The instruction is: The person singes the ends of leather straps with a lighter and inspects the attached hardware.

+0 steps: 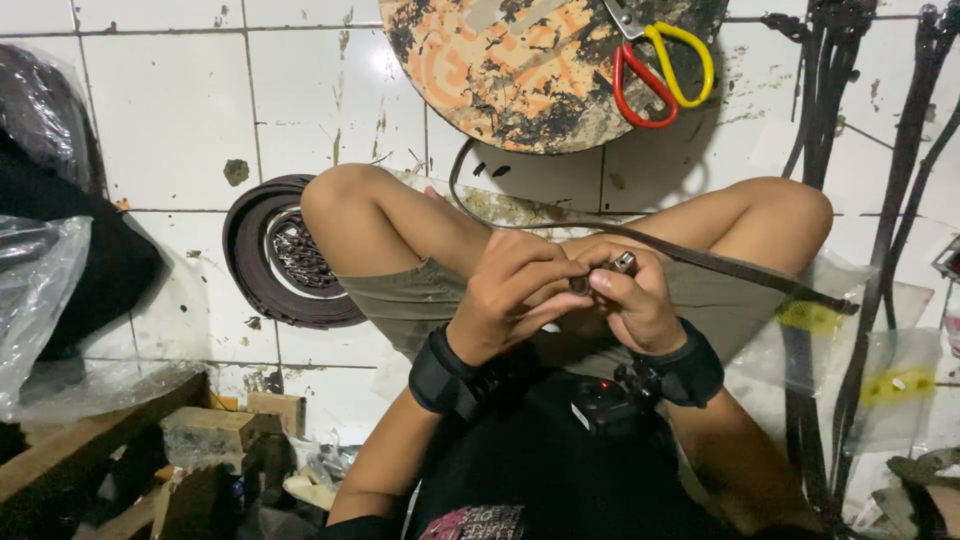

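Pinching together in front of the person's lap, the left hand (515, 295) and the right hand (635, 305) both close on the end of a dark leather strap (720, 265), where a small metal buckle piece (624, 263) shows between the fingertips. Each wrist wears a black band, and a small black camera unit sits just below the right one. From the hands, the strap runs up in a loop past the left knee and also stretches right across the other knee toward clear plastic bags (880, 370) on the white tiled floor (170, 110). Beside the left knee lies a coil of dark straps (285, 255). Farther off, a stained round wooden board (520, 70) carries red and yellow handled scissors (660, 65). More dark straps (900, 150) lie at the right, wooden blocks (210, 430) at lower left.
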